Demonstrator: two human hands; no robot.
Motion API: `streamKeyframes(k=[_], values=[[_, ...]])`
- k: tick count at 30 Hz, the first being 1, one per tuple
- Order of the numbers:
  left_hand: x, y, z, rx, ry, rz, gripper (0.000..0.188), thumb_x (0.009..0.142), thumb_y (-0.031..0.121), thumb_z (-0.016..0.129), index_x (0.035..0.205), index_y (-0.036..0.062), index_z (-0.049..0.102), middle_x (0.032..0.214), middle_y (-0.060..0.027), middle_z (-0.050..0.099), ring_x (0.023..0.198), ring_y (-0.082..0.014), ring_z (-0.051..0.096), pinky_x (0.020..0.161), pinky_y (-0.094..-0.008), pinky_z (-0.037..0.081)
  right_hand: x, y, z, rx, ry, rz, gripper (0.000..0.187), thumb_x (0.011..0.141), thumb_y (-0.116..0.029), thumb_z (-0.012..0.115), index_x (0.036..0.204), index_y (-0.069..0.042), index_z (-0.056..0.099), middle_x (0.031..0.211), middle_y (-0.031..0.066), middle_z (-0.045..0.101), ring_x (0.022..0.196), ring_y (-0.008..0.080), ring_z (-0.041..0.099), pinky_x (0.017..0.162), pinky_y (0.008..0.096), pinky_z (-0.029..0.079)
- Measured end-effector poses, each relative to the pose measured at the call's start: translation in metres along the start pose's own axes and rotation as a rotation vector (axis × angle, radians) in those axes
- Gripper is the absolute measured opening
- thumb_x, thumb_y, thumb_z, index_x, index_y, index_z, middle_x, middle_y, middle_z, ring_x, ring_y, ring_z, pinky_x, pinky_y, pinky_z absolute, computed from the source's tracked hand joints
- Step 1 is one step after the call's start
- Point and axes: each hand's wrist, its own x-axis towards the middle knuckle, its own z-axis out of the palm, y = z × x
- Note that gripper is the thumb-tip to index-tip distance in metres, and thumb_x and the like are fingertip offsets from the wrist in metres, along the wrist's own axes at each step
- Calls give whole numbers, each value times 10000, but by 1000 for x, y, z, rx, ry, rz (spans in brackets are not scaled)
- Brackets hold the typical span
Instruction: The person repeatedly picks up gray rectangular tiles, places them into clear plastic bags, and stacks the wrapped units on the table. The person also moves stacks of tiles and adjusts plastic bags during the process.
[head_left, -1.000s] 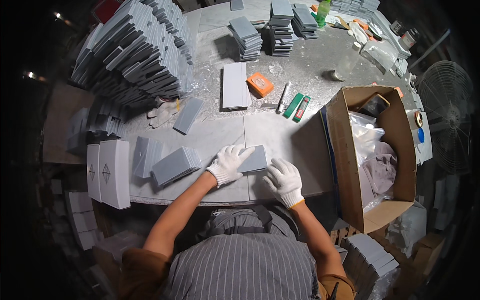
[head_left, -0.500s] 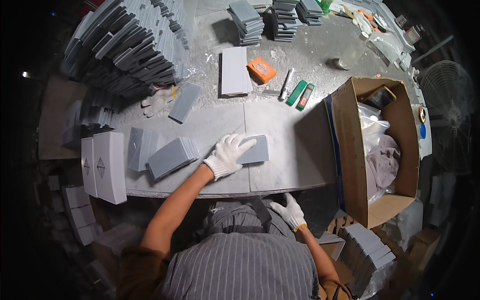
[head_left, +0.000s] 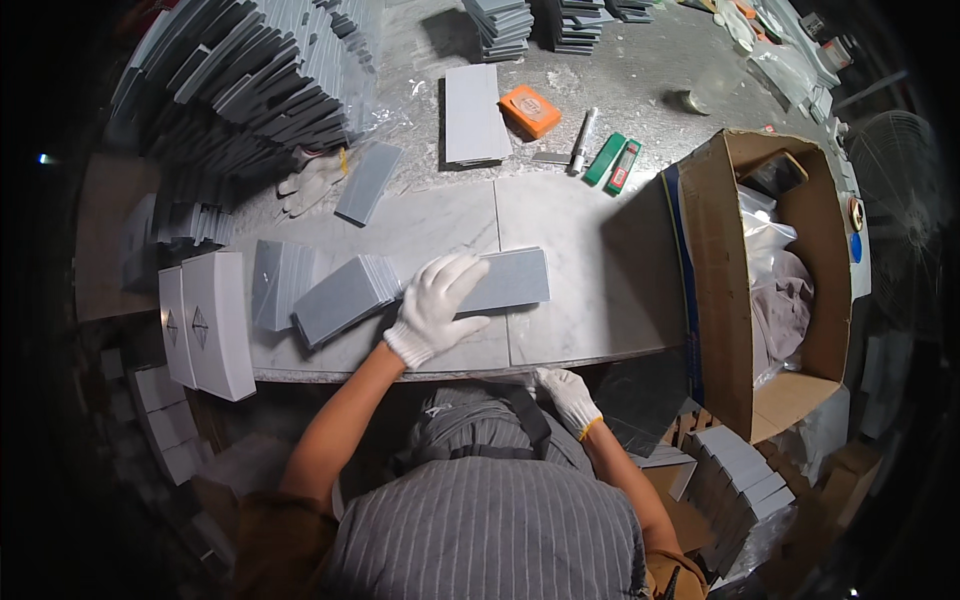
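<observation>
My left hand (head_left: pixel 440 305), in a white knit glove, rests over the left end of a grey rectangular tile (head_left: pixel 515 278) on the pale marble slab (head_left: pixel 570 330). Its fingers lie over the tile and the thumb is spread apart along the near side. My right hand (head_left: pixel 570 398), gloved as well, is low by my lap at the slab's front edge. Its fingers are curled together beside a thin pale thing (head_left: pixel 515 379), too unclear to name. Left of my left hand lean two groups of similar grey tiles, one nearer (head_left: pixel 345 300) and one farther left (head_left: pixel 280 285).
White boxes (head_left: pixel 222 325) stand at the left edge. An open cardboard box (head_left: pixel 715 300) with plastic and cloth inside stands right. Beyond lie a white stack (head_left: pixel 472 115), an orange box (head_left: pixel 530 110), a marker (head_left: pixel 586 140), green cases (head_left: pixel 604 158), a loose glove (head_left: pixel 312 183) and tall tile piles (head_left: pixel 260 80).
My left hand has slid to the tile's left end, uncovering more of it. My right hand has risen toward the slab's edge and its fingers have curled. The view has shifted slightly.
</observation>
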Motion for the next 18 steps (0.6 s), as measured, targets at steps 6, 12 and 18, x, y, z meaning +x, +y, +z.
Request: streamKeyframes(k=[6, 12, 18], values=[[-75, -4, 5, 44, 9, 53, 847, 577, 405, 839, 1300, 64, 560, 1341, -126, 540, 1267, -313, 483, 1094, -458, 376, -39, -45, 12, -40, -57, -84, 278, 968, -268, 655, 813, -38, 635, 742, 4, 628, 668, 77, 548, 637, 240, 460], [-85, -11, 53, 213, 222, -47, 644, 646, 215, 782, 1254, 115, 594, 1328, -130, 528, 1261, -349, 492, 1067, -472, 410, -44, -72, 19, -85, -93, 0, 279, 960, -273, 667, 797, -49, 631, 719, -22, 579, 657, 55, 487, 629, 231, 442], [-62, -15, 58, 93, 407, 12, 235, 647, 141, 807, 844, 143, 678, 1330, -97, 532, 1221, -333, 514, 1002, -468, 458, -34, -81, 14, -153, -123, -235, 215, 946, -240, 687, 901, -31, 672, 803, -7, 626, 727, 66, 539, 716, 225, 465]])
